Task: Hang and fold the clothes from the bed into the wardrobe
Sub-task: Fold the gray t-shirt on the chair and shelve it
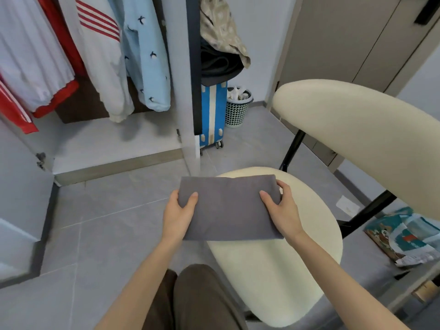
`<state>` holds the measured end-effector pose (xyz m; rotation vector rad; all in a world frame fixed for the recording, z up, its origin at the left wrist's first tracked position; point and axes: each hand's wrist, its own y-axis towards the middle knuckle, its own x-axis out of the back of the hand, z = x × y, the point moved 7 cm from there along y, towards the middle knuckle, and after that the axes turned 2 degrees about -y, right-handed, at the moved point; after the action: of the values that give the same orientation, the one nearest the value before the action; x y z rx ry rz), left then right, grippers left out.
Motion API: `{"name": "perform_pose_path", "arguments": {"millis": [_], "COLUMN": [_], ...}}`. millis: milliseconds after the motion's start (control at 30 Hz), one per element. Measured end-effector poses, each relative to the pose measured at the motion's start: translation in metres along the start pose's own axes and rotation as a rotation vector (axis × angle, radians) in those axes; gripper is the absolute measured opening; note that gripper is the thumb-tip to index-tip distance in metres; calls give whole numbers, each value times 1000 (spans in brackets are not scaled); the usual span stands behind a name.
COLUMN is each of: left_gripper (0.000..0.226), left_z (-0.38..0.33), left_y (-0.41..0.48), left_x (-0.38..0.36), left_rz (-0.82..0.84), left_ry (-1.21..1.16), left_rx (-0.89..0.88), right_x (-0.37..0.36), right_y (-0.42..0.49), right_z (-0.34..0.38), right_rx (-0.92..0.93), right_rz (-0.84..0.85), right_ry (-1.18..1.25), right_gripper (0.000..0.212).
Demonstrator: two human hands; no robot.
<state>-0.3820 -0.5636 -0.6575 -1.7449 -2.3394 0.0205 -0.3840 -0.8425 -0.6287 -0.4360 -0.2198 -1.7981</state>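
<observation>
A folded grey garment [228,208] is held flat over the front of a cream chair seat [285,270]. My left hand [178,210] grips its left edge, thumb on top. At its right edge my right hand [283,208] grips it the same way. The open wardrobe [114,148] stands ahead on the left, with a white and red garment [35,67], a white jacket with red stripes [100,55] and a light blue shirt with bird prints [147,55] hanging inside.
The chair's cream backrest [357,129] rises at right. A blue and white suitcase [213,115] piled with clothes stands beside the wardrobe, next to a perforated bin [238,108]. A patterned bag [404,239] lies at far right. Grey tiled floor [107,222] spreads left of the chair.
</observation>
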Motion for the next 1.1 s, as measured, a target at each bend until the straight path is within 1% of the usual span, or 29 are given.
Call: {"name": "perform_pose_path", "arguments": {"millis": [67, 133, 233, 400, 467, 533, 633, 667, 767, 933, 1100], "left_gripper": [22, 20, 21, 34, 40, 41, 29, 28, 36, 45, 36], "left_z": [-9, -13, -11, -21, -36, -61, -118, -141, -220, -361, -471], "left_y": [10, 27, 58, 95, 103, 107, 108, 108, 110, 114, 114], "left_x": [27, 58, 104, 170, 194, 219, 258, 271, 312, 371, 414], "left_rz": [-61, -144, -252, -309, -328, -353, -389, -393, -411, -430, -418], "left_ry": [9, 13, 27, 41, 35, 37, 46, 49, 61, 60, 38], "left_rx": [-38, -64, -62, 8, 34, 57, 52, 48, 36, -54, -172], "right_x": [-23, -56, -109, -185, -206, -218, -226, -226, -223, -208, -191], "right_y": [5, 16, 36, 57, 61, 64, 62, 61, 58, 52, 50], "right_z": [23, 42, 65, 116, 144, 177, 244, 271, 360, 511, 634], "right_rx": [62, 97, 127, 145, 149, 154, 168, 171, 206, 283, 404], "right_rz": [8, 29, 79, 177, 218, 241, 284, 296, 320, 370, 345], "right_ry": [8, 2, 2, -7, -8, -8, -14, -15, 14, 77, 132], "right_gripper": [51, 51, 52, 53, 53, 52, 53, 54, 53, 56, 55]}}
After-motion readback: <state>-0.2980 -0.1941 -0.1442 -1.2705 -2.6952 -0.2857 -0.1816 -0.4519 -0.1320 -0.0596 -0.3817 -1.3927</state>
